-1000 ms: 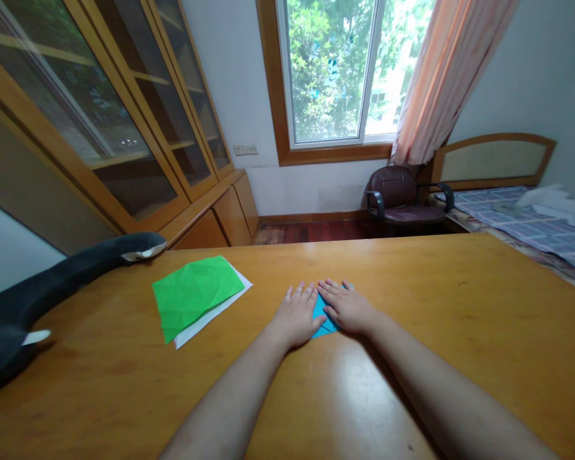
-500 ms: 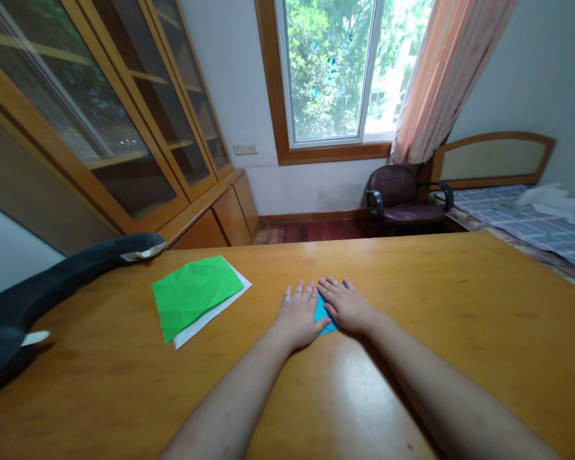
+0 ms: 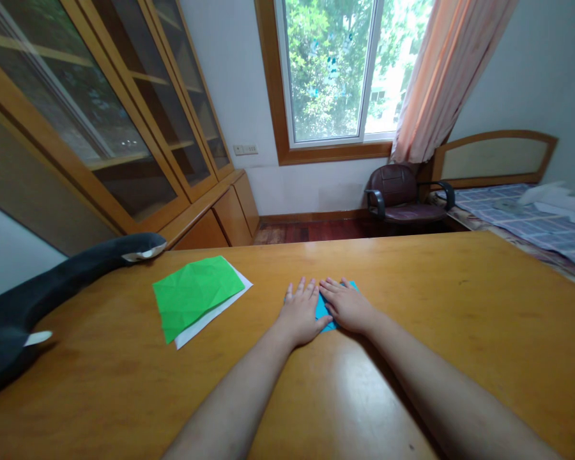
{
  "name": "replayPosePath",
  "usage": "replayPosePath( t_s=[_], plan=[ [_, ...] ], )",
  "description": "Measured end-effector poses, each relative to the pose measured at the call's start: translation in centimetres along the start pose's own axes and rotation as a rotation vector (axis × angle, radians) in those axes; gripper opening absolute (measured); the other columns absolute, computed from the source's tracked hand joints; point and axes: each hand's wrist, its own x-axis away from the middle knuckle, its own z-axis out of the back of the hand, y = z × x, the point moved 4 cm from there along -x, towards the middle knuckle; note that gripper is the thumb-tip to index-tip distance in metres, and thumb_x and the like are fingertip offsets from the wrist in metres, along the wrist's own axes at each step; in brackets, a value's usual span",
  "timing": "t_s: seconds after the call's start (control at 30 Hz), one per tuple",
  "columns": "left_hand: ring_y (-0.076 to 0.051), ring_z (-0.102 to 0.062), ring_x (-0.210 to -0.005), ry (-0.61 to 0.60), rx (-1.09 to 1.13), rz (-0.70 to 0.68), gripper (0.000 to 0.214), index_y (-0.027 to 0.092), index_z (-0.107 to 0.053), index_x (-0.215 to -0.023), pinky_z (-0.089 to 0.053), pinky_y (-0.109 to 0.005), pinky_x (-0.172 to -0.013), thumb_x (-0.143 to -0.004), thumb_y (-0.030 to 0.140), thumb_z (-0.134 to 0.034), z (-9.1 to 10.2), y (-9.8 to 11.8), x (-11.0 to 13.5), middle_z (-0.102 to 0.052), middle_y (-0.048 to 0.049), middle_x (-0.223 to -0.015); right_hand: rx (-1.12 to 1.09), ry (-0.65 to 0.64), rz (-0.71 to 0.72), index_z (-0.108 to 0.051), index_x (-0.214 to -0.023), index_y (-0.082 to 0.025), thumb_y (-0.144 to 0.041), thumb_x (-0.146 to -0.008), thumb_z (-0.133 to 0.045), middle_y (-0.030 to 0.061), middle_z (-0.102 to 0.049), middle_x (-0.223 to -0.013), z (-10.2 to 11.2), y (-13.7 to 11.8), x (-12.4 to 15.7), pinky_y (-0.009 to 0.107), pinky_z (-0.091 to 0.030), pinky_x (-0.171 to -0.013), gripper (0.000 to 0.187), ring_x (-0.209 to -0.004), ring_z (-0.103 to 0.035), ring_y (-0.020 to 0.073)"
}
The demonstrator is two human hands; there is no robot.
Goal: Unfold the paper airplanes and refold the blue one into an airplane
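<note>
A piece of blue paper (image 3: 321, 310) lies flat on the wooden table (image 3: 436, 300), mostly covered by my two hands. My left hand (image 3: 300, 316) rests palm down on its left part, fingers stretched out and thumb pointing right. On the right part lies my right hand (image 3: 345, 306), also flat, with its fingers extended toward the left. Between the hands a strip of blue shows, and a corner peeks out beyond the right fingers. How the paper is folded underneath is hidden.
Left of my hands, a creased green sheet (image 3: 196, 297) lies over a white sheet (image 3: 215, 317). A black-and-white plush toy (image 3: 71, 275) stretches along the table's left side. Past the far edge stand a glass-door cabinet (image 3: 172, 191), a chair (image 3: 397, 191) and a bed (image 3: 531, 211).
The right hand has shifted very slightly, and more of the blue paper's upper right corner now shows. The left hand stays nearly in place.
</note>
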Motion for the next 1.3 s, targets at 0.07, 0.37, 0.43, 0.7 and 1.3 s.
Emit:
replayPosePath(
  t_s=[0.07, 0.37, 0.43, 0.7, 1.3],
  plan=[
    [-0.034, -0.011, -0.147, -0.002, -0.007, -0.012, 0.085, 0.015, -0.026, -0.151, -0.008, -0.060, -0.117, -0.085, 0.067, -0.037, 0.0, -0.2, -0.2, -0.024, -0.0110, -0.158, -0.005, -0.003, -0.001, -0.042, -0.144, -0.011, -0.027, -0.091, -0.042, 0.0157, -0.040, -0.150, -0.2, -0.2, -0.1, 0.053, -0.024, -0.114, 0.055, -0.140, -0.034, 0.0290],
    [-0.035, -0.013, -0.146, 0.021, -0.001, -0.023, 0.083, 0.017, -0.027, -0.151, -0.008, -0.063, -0.115, -0.085, 0.067, -0.038, -0.1, -0.2, -0.2, -0.027, -0.0106, -0.157, -0.082, -0.031, -0.025, -0.035, -0.147, -0.007, -0.028, -0.092, -0.041, 0.0167, -0.031, -0.154, -1.8, 0.3, -0.3, 0.046, -0.025, -0.116, 0.060, -0.142, -0.030, 0.0280],
    [-0.035, -0.014, -0.146, 0.023, 0.001, -0.027, 0.083, 0.017, -0.026, -0.151, -0.008, -0.063, -0.115, -0.085, 0.067, -0.037, -0.1, -0.2, -0.2, -0.027, -0.0104, -0.157, -0.098, -0.044, -0.043, -0.034, -0.149, -0.009, -0.027, -0.091, -0.040, 0.0154, -0.030, -0.154, -1.8, 0.3, -0.3, 0.046, -0.024, -0.116, 0.060, -0.143, -0.028, 0.0274],
    [-0.035, -0.013, -0.146, 0.020, 0.003, -0.034, 0.088, 0.015, -0.027, -0.151, -0.012, -0.060, -0.116, -0.084, 0.071, -0.039, -0.2, -0.4, -0.3, -0.024, -0.0116, -0.158, -0.026, -0.052, -0.276, -0.032, -0.148, -0.003, -0.034, -0.094, -0.036, 0.0192, -0.024, -0.156, -0.8, 2.3, 0.1, 0.052, -0.021, -0.115, 0.062, -0.145, -0.021, 0.0308],
    [-0.034, -0.025, -0.143, 0.236, 0.194, -0.057, 0.077, 0.015, -0.043, -0.142, -0.022, -0.053, -0.116, -0.077, 0.049, -0.066, 1.8, -5.1, 0.0, -0.038, -0.0147, -0.151, -0.067, 0.163, 0.171, -0.069, -0.110, -0.018, -0.017, -0.090, -0.048, 0.0107, -0.064, -0.123, 0.3, -1.8, 0.4, 0.035, -0.041, -0.096, 0.029, -0.108, -0.056, 0.0231]
  ],
)
